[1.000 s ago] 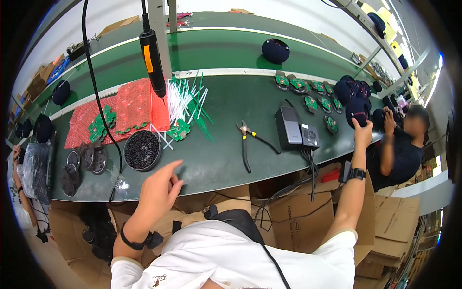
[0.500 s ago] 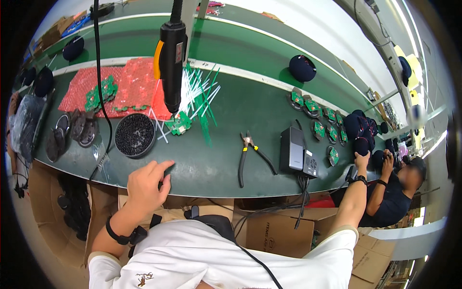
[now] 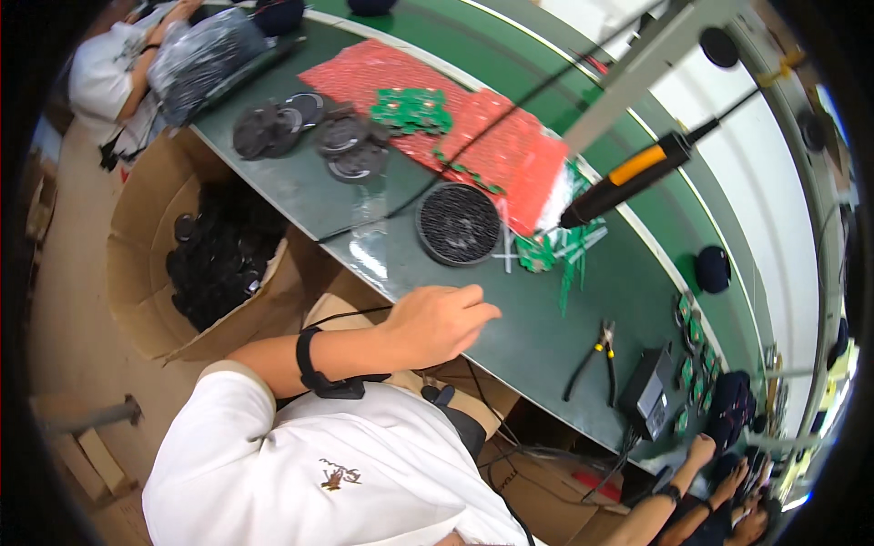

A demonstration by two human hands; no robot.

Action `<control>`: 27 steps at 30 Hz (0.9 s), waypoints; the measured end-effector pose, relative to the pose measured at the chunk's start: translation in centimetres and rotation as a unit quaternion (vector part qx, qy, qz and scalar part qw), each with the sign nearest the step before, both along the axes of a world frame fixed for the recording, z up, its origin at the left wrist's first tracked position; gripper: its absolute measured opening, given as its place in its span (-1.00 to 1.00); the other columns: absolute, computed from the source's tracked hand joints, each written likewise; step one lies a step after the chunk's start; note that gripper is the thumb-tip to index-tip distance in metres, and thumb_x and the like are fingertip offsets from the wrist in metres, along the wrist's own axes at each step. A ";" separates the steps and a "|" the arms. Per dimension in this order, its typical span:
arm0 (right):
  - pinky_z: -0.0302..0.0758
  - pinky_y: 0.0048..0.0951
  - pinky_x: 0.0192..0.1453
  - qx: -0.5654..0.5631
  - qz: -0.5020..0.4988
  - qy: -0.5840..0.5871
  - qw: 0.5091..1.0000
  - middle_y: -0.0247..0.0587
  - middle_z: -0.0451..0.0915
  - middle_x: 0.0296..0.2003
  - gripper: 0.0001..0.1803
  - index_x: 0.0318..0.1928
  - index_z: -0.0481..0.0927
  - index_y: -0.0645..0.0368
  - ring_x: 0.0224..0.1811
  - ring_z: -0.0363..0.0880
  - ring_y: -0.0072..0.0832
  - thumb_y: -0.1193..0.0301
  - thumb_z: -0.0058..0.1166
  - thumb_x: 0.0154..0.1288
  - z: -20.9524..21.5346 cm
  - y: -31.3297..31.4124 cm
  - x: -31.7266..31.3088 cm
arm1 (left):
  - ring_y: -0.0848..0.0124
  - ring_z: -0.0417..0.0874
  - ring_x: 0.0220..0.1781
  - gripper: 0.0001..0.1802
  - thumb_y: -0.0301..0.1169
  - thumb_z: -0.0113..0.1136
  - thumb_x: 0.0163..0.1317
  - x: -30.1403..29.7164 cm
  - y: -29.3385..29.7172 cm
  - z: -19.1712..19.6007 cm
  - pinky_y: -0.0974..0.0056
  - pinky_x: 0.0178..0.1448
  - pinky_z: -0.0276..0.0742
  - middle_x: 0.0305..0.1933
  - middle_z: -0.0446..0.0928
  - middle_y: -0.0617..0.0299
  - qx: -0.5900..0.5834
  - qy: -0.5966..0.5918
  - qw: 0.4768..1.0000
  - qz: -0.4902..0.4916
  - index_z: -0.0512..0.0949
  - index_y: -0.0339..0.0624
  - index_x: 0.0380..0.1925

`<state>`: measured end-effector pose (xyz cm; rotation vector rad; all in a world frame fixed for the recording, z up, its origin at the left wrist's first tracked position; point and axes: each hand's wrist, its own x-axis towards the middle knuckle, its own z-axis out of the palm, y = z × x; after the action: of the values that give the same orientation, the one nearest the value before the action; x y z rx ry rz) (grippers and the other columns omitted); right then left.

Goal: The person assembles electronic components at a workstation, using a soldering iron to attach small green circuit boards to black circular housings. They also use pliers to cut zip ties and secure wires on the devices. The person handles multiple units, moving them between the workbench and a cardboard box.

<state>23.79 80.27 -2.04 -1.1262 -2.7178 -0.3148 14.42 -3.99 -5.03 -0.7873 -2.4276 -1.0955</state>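
My left hand (image 3: 439, 324) hovers at the table's front edge, its fingers curled together; nothing shows in it, and the inside of the fist is hidden. Nearest to it is a round black tub (image 3: 458, 224) full of small black pieces. My right hand (image 3: 701, 449), small at the far right, closes on the near side of a dark navy rounded thing (image 3: 728, 409) in a pile; its fingertips are partly hidden. A black electric screwdriver (image 3: 628, 180) with an orange lever hangs tilted over green circuit boards (image 3: 535, 253).
Red bubble wrap (image 3: 501, 136) bears more boards. Round black parts (image 3: 350, 146) lie at the table's left. Pliers (image 3: 596, 362) and a grey power box (image 3: 648, 391) are toward the right. A cardboard box (image 3: 146, 300) of black parts stands on the floor. Co-workers sit at both ends.
The view has swung left and tilted, bringing the cardboard box and a co-worker at the left into sight. My left hand's fingers have curled in. My right hand stays by the navy pile.
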 end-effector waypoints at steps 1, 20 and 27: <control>0.61 -0.18 0.04 0.042 0.032 0.083 0.995 -0.03 0.77 -0.10 -0.69 0.00 0.73 0.21 -0.12 0.75 -0.10 0.35 0.19 0.32 2.1 -1.8 -1.0 | 0.14 0.65 -0.34 -0.71 -0.51 0.38 0.09 0.2 -0.4 0.2 0.11 -0.26 0.58 -0.26 0.51 0.19 0.042 -0.020 0.999 0.010 0.66 -0.08 -0.13; 0.39 -0.35 -0.32 -0.202 0.404 0.210 0.867 -0.32 0.50 -0.38 -0.88 -0.20 0.64 0.12 -0.45 0.43 -0.41 0.42 0.29 0.30 -2.4 -59.2 -6.6 | 0.05 0.66 -0.08 -0.83 -0.51 0.35 0.17 -3.7 -9.4 3.3 0.05 -0.05 0.59 -0.17 0.59 0.09 0.021 0.030 0.983 0.177 0.61 -0.15 -0.23; 0.41 -0.35 -0.31 -0.217 0.393 0.200 0.871 -0.31 0.50 -0.42 -0.91 -0.26 0.61 0.13 -0.43 0.49 -0.41 0.44 0.28 0.29 -2.1 -59.3 -7.4 | 0.00 0.68 0.13 -0.47 -0.12 0.59 0.02 -18.7 -16.0 5.6 -0.05 0.17 0.59 0.04 0.67 0.00 -0.267 -0.145 0.897 0.323 0.66 -0.16 -0.08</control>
<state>16.36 20.93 -4.16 -0.0309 -2.6264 0.6026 -4.25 -19.98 0.59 0.1050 -2.9467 -0.2994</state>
